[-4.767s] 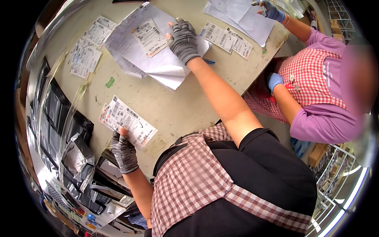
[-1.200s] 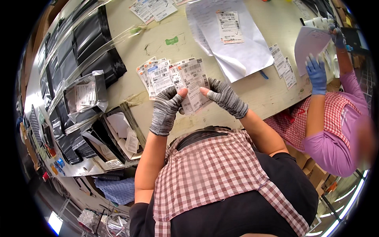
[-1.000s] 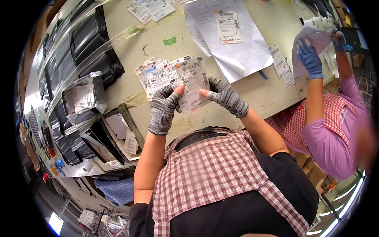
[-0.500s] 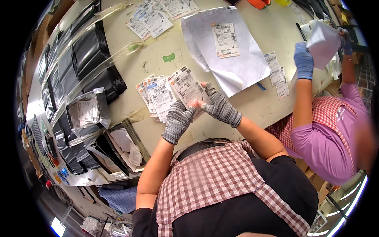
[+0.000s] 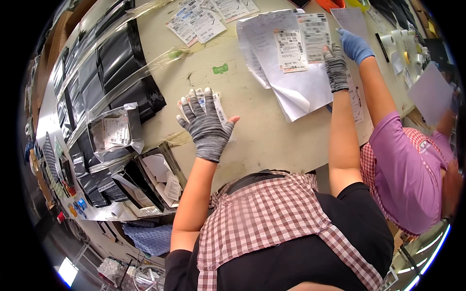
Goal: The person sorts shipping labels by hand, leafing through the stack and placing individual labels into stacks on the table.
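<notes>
Head view: left of centre, the left hand [image 5: 208, 130], fingers spread apart, covers overlapping white rectangular paper labels [image 5: 220, 109]; at upper right, the right hand [image 5: 336, 70] touches a white printed label [image 5: 318, 35] on creased white sheets [image 5: 302, 93] — pinched or not, I cannot tell. A sideways drag could skew that label, since the sheets look loose. Streaked grey knit gloves [image 5: 209, 148]; a curled lower sheet corner — thin-looking paper.
</notes>
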Available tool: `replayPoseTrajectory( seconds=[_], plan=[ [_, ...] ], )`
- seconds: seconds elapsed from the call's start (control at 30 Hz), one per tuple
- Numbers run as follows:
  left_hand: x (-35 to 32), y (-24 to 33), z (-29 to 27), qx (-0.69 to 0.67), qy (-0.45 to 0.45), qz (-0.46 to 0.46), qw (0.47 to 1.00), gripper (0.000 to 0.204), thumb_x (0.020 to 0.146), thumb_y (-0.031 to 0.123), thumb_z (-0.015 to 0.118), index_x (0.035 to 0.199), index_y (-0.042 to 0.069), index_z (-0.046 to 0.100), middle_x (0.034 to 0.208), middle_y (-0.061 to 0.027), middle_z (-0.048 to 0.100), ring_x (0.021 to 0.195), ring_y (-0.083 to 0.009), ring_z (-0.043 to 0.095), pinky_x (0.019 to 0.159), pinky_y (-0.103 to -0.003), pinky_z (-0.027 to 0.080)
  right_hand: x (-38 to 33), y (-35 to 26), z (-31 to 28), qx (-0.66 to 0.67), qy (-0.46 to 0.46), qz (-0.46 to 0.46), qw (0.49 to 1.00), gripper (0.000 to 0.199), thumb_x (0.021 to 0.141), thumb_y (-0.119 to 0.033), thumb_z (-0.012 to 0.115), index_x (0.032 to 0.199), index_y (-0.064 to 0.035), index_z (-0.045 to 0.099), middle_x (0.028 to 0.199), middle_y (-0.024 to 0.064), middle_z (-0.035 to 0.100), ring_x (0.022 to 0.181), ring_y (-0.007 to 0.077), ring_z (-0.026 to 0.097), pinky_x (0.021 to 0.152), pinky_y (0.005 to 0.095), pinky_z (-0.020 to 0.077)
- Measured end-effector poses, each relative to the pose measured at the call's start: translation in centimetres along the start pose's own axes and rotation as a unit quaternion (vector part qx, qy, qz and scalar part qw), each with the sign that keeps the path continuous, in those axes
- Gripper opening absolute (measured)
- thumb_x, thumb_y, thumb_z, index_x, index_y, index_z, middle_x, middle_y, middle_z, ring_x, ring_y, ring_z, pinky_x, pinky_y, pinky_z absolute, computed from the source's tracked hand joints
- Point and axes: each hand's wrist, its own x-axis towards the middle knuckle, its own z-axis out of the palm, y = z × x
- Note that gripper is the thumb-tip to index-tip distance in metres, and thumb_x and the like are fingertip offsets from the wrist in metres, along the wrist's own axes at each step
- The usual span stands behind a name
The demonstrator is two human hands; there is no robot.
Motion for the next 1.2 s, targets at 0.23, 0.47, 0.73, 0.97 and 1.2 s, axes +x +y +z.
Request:
replayPoseTrajectory(
  seconds=[0.23, 0.47, 0.73, 0.97, 1.2],
  plan=[
    [-1.5, -1.4, 2.1, -0.071, -0.032, -0.010, 0.997, 0.089, 0.070, 0.043, 0.068, 0.143, 0.015, 0.026, 0.150, -0.0178, 0.014, 0.139, -0.0381, 0.008, 0.104, -0.063, 0.014, 0.1, 1.2, 3.0, -0.051, 0.003, -0.042, 0.998, 0.040, 0.089, -0.028, 0.053, 0.112, 0.0052, 0.053, 0.097, 0.0285, 0.061, 0.091, 0.0410, 0.060, 0.079, 0.0430, 0.0466],
    [-1.5, -2.9, 2.1, -0.063, 0.071, 0.015, 0.995, 0.071, 0.071, 0.026, 0.067, 0.135, 0.007, 0.040, 0.141, -0.0222, 0.032, 0.133, -0.0383, 0.027, 0.109, -0.046, 0.023, 0.0, -0.3, 3.8, 0.073, -0.030, -0.017, 0.997, 0.032, 0.089, -0.022, 0.053, 0.106, 0.0047, 0.054, 0.094, 0.0247, 0.061, 0.087, 0.0374, 0.059, 0.078, 0.0420, 0.0458],
    [-0.5, 0.2, -1.2, -0.333, 0.045, -0.011, 0.942, 0.079, 0.077, 0.044, 0.069, 0.136, 0.003, 0.036, 0.136, -0.0184, 0.039, 0.124, -0.0305, 0.038, 0.102, -0.043, 0.032, -7.1, -9.1, 3.3, 0.416, -0.237, 0.046, 0.877, 0.031, 0.089, -0.023, 0.054, 0.106, 0.0026, 0.054, 0.089, 0.0111, 0.058, 0.078, 0.0194, 0.057, 0.077, 0.0383, 0.0478],
    [3.9, 2.5, -0.8, -0.648, -0.118, -0.187, 0.728, 0.040, 0.083, 0.028, 0.068, 0.105, -0.003, 0.059, 0.086, -0.0091, 0.065, 0.070, -0.0136, 0.060, 0.061, -0.027, 0.051, -5.5, -9.2, 3.7, 0.046, -0.153, -0.019, 0.987, 0.054, 0.080, -0.043, 0.067, 0.111, -0.0005, 0.057, 0.099, 0.0200, 0.061, 0.097, 0.0288, 0.060, 0.091, 0.0355, 0.0448],
    [7.9, 6.6, 2.4, -0.697, -0.145, -0.151, 0.686, 0.034, 0.083, 0.027, 0.068, 0.101, -0.001, 0.060, 0.083, -0.0078, 0.065, 0.062, -0.0128, 0.059, 0.047, -0.027, 0.048, 0.3, -6.6, 5.1, -0.376, -0.150, 0.064, 0.912, 0.104, 0.050, -0.071, 0.072, 0.122, 0.0011, 0.049, 0.120, 0.0194, 0.050, 0.114, 0.0323, 0.047, 0.096, 0.0387, 0.0416]
  ],
)
